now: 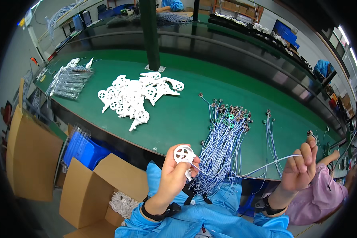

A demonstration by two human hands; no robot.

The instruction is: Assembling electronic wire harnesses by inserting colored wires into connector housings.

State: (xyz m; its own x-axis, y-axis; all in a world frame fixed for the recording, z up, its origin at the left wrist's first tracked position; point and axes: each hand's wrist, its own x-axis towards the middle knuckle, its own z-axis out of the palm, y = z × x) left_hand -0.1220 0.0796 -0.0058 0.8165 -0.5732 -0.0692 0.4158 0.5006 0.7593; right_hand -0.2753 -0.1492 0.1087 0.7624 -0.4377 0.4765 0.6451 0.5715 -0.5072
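My left hand (173, 171) is closed around a white plastic housing (183, 153) with a round, spoked head and a narrow tail. Off to the right, my right hand (301, 166) is raised, its fingers pinching a thin blue-white wire (261, 169). A small round metal-looking part (310, 133) shows at the fingertips of that hand. The wire sags between the two hands and reaches the housing. Between them on the bench lies a thick bundle of similar wires (222, 146) with small round ends. Beyond my left hand is a pile of white housings (127, 95).
A green workbench (174, 123) spans the view, with a dark post (150, 35) at its far side. Bagged parts (71, 81) lie at far left; a few wires (269, 135) lie right. An open carton (87, 190) stands below left. A person in pink (315, 194) sits close at right.
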